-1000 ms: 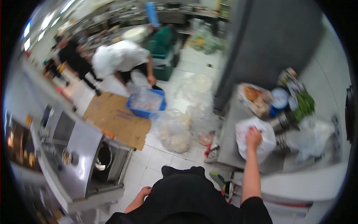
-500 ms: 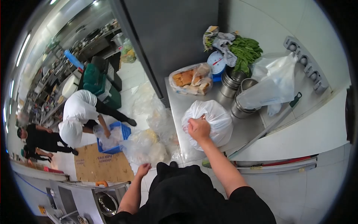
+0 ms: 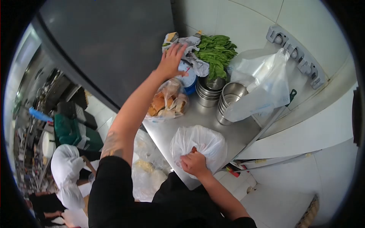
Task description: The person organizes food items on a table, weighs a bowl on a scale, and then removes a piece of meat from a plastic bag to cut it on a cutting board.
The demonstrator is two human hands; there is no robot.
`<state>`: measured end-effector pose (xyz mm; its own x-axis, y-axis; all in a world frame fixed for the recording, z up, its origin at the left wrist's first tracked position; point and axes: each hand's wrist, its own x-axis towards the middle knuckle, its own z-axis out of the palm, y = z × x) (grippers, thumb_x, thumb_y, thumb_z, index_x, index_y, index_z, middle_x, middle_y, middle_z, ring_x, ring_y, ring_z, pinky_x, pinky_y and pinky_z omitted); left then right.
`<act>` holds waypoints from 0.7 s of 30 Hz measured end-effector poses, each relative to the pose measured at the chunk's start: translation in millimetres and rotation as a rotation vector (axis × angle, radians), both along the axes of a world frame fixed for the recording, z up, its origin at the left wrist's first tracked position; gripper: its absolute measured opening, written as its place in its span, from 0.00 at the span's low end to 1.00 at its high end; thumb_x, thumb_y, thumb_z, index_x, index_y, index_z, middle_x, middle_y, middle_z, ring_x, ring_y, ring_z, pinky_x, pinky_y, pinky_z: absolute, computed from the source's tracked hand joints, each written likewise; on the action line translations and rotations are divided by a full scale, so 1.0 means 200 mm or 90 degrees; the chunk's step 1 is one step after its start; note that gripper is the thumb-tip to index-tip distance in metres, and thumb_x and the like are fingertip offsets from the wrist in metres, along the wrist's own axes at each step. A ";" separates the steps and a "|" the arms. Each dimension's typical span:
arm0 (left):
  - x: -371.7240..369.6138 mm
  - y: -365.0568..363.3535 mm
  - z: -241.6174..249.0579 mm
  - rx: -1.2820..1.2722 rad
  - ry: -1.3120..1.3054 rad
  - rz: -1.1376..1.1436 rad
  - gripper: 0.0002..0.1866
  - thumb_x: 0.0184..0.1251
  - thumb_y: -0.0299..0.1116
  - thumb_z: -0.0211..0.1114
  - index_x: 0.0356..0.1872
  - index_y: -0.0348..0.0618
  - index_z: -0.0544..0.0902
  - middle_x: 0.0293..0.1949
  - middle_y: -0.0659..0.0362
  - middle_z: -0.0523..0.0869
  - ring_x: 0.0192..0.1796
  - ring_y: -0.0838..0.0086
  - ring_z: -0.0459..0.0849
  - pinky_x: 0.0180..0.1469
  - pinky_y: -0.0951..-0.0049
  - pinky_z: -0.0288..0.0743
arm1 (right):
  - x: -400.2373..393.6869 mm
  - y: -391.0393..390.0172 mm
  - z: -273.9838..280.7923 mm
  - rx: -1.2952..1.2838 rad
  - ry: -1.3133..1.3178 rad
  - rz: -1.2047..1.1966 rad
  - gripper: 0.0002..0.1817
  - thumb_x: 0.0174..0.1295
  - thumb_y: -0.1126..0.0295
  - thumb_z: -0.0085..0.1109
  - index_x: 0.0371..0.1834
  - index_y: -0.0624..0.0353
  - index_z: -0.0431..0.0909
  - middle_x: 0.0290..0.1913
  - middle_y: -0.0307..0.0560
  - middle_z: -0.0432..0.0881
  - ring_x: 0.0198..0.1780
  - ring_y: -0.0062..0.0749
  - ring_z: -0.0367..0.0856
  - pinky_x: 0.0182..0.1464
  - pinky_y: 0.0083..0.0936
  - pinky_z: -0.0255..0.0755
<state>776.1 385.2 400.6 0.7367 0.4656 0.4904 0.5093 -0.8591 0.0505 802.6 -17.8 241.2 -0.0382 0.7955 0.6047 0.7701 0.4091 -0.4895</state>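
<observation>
My left hand [image 3: 171, 62] is stretched out with fingers spread, over a blue scale [image 3: 187, 75] and beside crumpled paper [image 3: 190, 42] with leafy greens [image 3: 217, 51]. My right hand [image 3: 194, 163] is closed round the gathered top of a full white plastic bag [image 3: 213, 142] on the steel table [image 3: 156, 133]. Below my left hand lies a clear bag of bread [image 3: 166, 102]. Stacked steel pots [image 3: 208, 93] stand right of the scale, with a large translucent bag [image 3: 262, 89] over further pots.
A dark grey panel [image 3: 106, 41] rises behind the table's left side. A grey wall holder [image 3: 296, 55] and a green-tipped pole [image 3: 277, 114] are at the right. At lower left, a person in white [image 3: 66, 171] bends near green bins [image 3: 70, 129]. Plastic bags [image 3: 146, 171] lie on the floor.
My left hand has risen from beside my body to above the scale, fingers spread. My right hand keeps its grip on the white bag. The view has turned, shifting the table items left.
</observation>
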 end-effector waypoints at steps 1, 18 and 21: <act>0.10 0.14 0.04 0.026 0.041 0.018 0.74 0.36 0.55 0.88 0.85 0.59 0.45 0.82 0.47 0.55 0.84 0.46 0.50 0.78 0.31 0.51 | 0.00 0.00 0.00 -0.014 -0.003 -0.009 0.04 0.48 0.72 0.66 0.27 0.50 0.83 0.22 0.38 0.79 0.26 0.37 0.80 0.30 0.34 0.70; 0.34 0.53 0.12 -0.048 0.218 0.050 0.51 0.38 0.52 0.86 0.66 0.43 0.72 0.59 0.46 0.81 0.66 0.49 0.80 0.63 0.40 0.74 | -0.06 -0.01 -0.03 -0.079 -0.057 -0.163 0.08 0.45 0.68 0.70 0.31 0.49 0.86 0.27 0.34 0.84 0.30 0.30 0.82 0.36 0.28 0.73; 0.13 0.37 0.16 -0.060 0.158 0.064 0.49 0.40 0.51 0.84 0.66 0.43 0.72 0.59 0.45 0.82 0.65 0.48 0.80 0.63 0.44 0.76 | -0.05 -0.01 0.04 -0.076 -0.006 -0.139 0.06 0.48 0.68 0.69 0.31 0.49 0.86 0.27 0.38 0.85 0.30 0.36 0.84 0.35 0.33 0.76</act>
